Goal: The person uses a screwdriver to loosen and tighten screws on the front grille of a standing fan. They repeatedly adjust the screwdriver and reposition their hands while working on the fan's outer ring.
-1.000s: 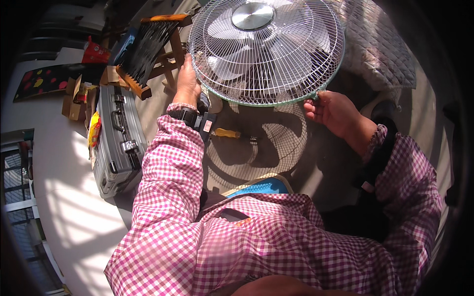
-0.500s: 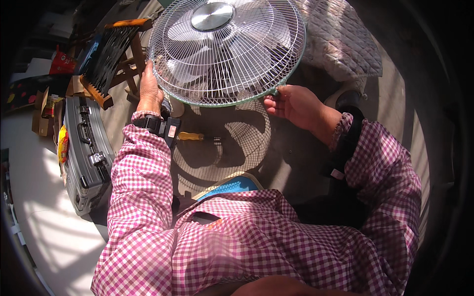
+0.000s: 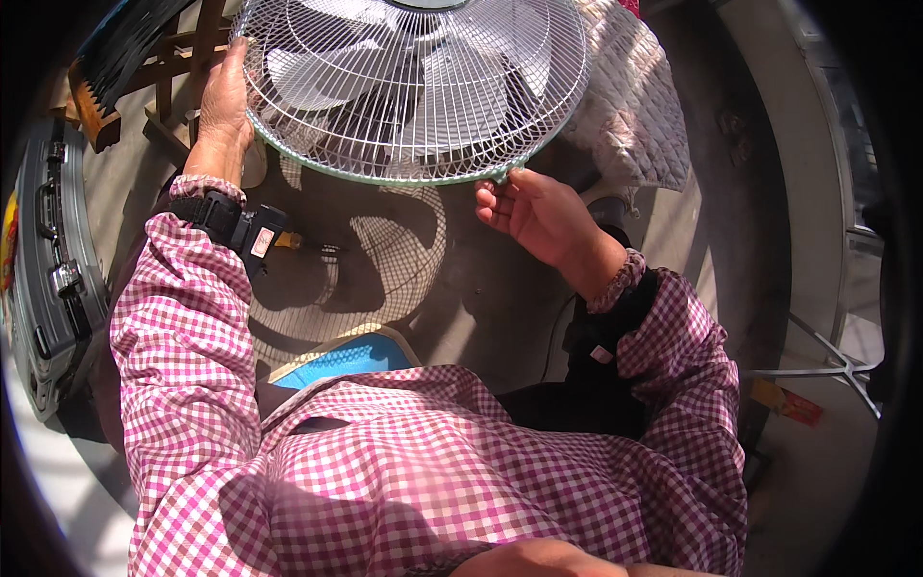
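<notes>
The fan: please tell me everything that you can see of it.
The fan has a round cage of thin, pale, metal-looking wires, a greenish rim, a silvery centre disc and whitish blades. It faces up toward the camera, cut off by the top edge. The left hand holds its left side; the right hand is at a small clip on the near rim.

L hand (image 3: 224,108) on fan (image 3: 413,91), R hand (image 3: 546,219) at btm rim (image 3: 413,182)
</notes>
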`<state>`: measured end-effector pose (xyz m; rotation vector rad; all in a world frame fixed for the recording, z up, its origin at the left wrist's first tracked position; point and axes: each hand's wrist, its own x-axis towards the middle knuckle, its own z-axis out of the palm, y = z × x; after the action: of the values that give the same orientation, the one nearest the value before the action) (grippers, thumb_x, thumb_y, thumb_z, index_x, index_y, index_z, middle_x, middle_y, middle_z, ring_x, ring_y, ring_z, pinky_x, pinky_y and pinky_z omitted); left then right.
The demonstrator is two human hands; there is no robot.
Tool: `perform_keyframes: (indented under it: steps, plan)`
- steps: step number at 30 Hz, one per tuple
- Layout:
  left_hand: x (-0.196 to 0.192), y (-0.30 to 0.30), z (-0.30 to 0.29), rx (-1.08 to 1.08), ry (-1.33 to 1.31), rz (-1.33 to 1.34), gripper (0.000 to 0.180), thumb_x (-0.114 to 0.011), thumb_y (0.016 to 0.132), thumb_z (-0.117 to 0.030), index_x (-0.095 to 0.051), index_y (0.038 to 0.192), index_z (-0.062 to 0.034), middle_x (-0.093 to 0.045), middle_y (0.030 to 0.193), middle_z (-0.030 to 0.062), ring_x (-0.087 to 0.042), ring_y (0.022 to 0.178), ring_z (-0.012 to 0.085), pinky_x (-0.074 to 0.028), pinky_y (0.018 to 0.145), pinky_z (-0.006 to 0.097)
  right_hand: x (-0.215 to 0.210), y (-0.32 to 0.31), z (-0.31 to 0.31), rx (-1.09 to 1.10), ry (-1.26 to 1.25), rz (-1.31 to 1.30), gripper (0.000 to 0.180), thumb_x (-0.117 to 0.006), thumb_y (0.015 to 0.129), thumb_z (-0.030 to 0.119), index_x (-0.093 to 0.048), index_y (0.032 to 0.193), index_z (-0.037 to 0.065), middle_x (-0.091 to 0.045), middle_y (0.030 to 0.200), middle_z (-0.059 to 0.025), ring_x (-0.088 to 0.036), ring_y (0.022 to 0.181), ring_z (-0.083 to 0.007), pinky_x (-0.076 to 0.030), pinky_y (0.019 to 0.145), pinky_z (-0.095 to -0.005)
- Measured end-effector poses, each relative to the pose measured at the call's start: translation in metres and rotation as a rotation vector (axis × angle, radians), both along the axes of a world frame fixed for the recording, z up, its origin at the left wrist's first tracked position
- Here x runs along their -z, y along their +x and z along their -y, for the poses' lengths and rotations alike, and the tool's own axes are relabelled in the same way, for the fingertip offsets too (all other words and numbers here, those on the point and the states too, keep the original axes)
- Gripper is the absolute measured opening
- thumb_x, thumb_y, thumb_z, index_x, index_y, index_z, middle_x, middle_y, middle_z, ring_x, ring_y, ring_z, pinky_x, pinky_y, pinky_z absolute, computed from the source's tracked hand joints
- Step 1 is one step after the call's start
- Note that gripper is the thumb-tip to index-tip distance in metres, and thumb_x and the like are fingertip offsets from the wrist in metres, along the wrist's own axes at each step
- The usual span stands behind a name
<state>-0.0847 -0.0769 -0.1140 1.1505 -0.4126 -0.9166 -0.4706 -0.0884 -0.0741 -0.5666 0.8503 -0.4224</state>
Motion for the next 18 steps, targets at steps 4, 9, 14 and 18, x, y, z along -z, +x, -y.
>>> perform_keyframes:
  steps: [4, 9, 14, 18]
  plan:
    - [0.004, 0.007, -0.001, 0.103, -0.034, -0.031, 0.042, -0.05, 0.099, -0.034, -0.057, 0.119, 0.0019, -0.066, 0.108, 0.0105, -0.065, 0.091, 0.0181, -0.055, 0.081, 0.033, 0.002, 0.0, -0.001, 0.008, 0.011, 0.004, 0.023, -0.037, 0.1, 0.014, -0.054, 0.106, 0.001, -0.06, 0.105, -0.0121, -0.06, 0.096, -0.0227, -0.05, 0.089, -0.0413]
    - [0.022, 0.021, 0.003, 0.046, 0.093, 0.071, 0.048, -0.056, 0.096, -0.042, -0.059, 0.124, -0.0048, -0.061, 0.117, 0.0055, -0.057, 0.098, 0.014, -0.051, 0.082, 0.031, 0.004, -0.002, 0.001, 0.001, 0.004, -0.038, 0.021, -0.038, 0.099, 0.013, -0.055, 0.103, 0.001, -0.061, 0.103, -0.0119, -0.059, 0.096, -0.0228, -0.05, 0.089, -0.0416]
    - [0.036, 0.019, 0.003, -0.023, -0.038, -0.198, 0.043, -0.052, 0.098, -0.038, -0.058, 0.123, -0.0038, -0.065, 0.108, 0.0069, -0.062, 0.096, 0.0161, -0.055, 0.084, 0.032, 0.003, -0.003, 0.001, 0.0, 0.013, -0.058, 0.021, -0.039, 0.099, 0.015, -0.055, 0.101, 0.001, -0.06, 0.103, -0.012, -0.059, 0.097, -0.0236, -0.049, 0.091, -0.0423]
    - [0.035, 0.009, 0.002, -0.028, -0.078, -0.221, 0.043, -0.048, 0.1, -0.039, -0.059, 0.119, -0.003, -0.065, 0.107, 0.0071, -0.064, 0.093, 0.0149, -0.054, 0.085, 0.03, 0.002, -0.003, 0.003, -0.012, 0.019, -0.029, 0.021, -0.04, 0.1, 0.016, -0.055, 0.1, 0.002, -0.06, 0.103, -0.0114, -0.058, 0.098, -0.0239, -0.048, 0.092, -0.0421]
